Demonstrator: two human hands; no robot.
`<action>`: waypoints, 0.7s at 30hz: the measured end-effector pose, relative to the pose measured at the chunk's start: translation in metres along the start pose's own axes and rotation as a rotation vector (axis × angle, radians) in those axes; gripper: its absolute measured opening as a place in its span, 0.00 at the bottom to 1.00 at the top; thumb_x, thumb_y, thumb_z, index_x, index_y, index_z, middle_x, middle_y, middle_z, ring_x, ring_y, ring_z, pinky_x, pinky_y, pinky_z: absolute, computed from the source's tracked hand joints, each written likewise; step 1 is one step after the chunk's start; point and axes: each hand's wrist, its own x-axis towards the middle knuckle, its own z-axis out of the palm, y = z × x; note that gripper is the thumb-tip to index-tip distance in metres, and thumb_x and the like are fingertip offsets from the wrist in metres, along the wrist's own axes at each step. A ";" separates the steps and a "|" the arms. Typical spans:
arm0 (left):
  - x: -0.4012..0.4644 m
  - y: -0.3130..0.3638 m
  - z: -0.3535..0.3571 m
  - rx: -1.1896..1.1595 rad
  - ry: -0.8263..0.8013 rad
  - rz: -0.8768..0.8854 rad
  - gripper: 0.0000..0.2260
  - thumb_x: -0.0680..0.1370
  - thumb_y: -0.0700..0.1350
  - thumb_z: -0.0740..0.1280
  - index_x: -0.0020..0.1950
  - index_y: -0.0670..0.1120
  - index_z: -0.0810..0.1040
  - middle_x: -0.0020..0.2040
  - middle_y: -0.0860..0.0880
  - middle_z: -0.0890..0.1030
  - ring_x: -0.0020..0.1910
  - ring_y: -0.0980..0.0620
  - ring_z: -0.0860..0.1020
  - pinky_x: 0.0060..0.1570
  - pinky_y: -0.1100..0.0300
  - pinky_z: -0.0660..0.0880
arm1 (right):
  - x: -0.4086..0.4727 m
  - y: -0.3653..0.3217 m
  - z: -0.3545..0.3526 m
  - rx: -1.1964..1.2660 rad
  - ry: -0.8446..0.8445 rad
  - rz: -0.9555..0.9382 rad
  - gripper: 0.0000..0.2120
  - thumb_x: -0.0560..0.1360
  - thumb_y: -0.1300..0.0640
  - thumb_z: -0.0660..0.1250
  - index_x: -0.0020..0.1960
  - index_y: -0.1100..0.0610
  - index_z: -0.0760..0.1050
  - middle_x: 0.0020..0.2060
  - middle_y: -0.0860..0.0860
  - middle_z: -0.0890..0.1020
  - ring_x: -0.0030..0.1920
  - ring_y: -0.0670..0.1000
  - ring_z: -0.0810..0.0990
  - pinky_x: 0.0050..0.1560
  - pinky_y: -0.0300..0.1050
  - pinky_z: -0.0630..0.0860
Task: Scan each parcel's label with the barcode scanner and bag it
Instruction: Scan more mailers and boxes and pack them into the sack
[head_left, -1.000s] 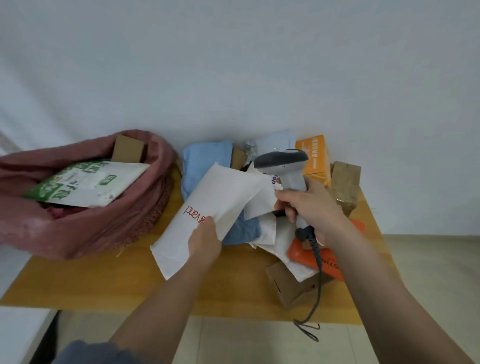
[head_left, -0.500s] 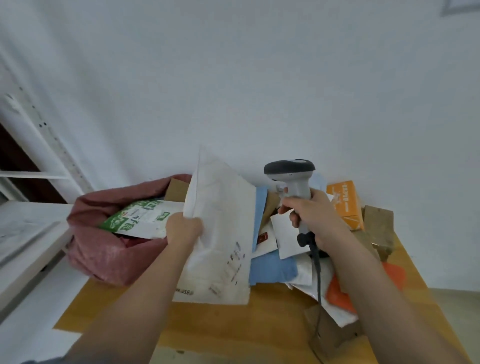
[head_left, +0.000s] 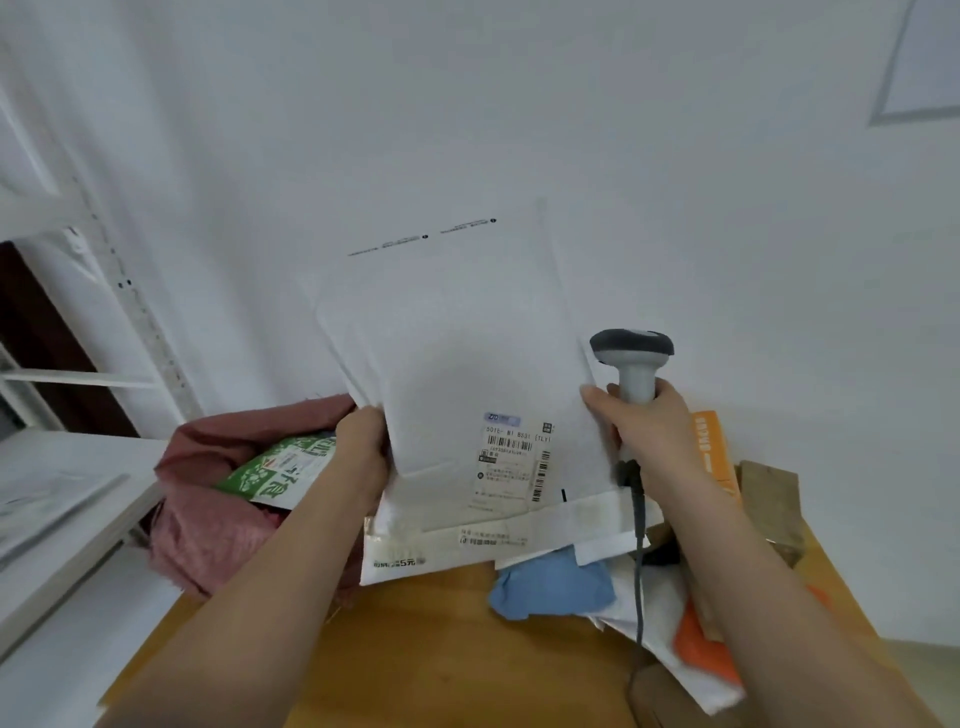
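Nearest the lens, my two forearms rise from the bottom corners of the frame over the wooden table (head_left: 415, 649). My left hand (head_left: 363, 452), just left of centre, pinches the left edge of the big white mailer (head_left: 457, 364), fingers curled behind it, holding it upright with its face toward me. My right hand (head_left: 641, 431), right of centre, is wrapped round the grip of the barcode scanner (head_left: 631, 358); its dark head stands up just beside the mailer's right edge, and its cable (head_left: 638, 545) hangs down toward the table. My thumb looks to be touching the mailer's edge too, though I can't be sure.

The shipping label (head_left: 514, 457) sits low on the mailer, centre of frame, barcodes facing me. So this parcel is presented for scanning, I'd say, not yet bagged. The scanner's window isn't aimed at the label from what I see; next I'd need to swing the head round onto the barcode, keeping the mailer flat and steady.

Beyond my hands, lower right: the pile waiting its turn, with a blue parcel (head_left: 556, 584), an orange box (head_left: 711, 452) and a brown box (head_left: 769, 499). Left of centre, the pink sack (head_left: 208, 519) lies open with a green-printed parcel (head_left: 280, 467) in its mouth. That's where this mailer goes. White shelving (head_left: 67, 499) fills the far left.
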 end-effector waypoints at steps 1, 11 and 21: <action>0.000 0.000 -0.004 -0.045 -0.028 -0.003 0.17 0.76 0.30 0.55 0.31 0.44 0.59 0.16 0.53 0.61 0.15 0.55 0.60 0.19 0.69 0.56 | 0.000 -0.001 0.003 -0.011 -0.021 0.014 0.24 0.68 0.51 0.77 0.57 0.62 0.73 0.46 0.55 0.80 0.39 0.51 0.78 0.35 0.45 0.75; -0.013 0.013 -0.044 -0.018 -0.430 -0.012 0.23 0.75 0.63 0.65 0.56 0.45 0.82 0.52 0.45 0.85 0.51 0.47 0.83 0.53 0.50 0.76 | 0.004 -0.002 0.022 -0.021 0.084 -0.017 0.27 0.68 0.57 0.77 0.61 0.58 0.68 0.43 0.51 0.79 0.46 0.52 0.79 0.51 0.53 0.78; 0.007 -0.006 -0.053 -0.101 -0.322 -0.044 0.25 0.68 0.47 0.76 0.63 0.41 0.78 0.56 0.42 0.83 0.55 0.43 0.82 0.54 0.45 0.79 | -0.006 -0.013 0.025 -0.144 -0.079 -0.098 0.13 0.74 0.60 0.68 0.57 0.59 0.70 0.37 0.52 0.76 0.31 0.49 0.73 0.32 0.41 0.70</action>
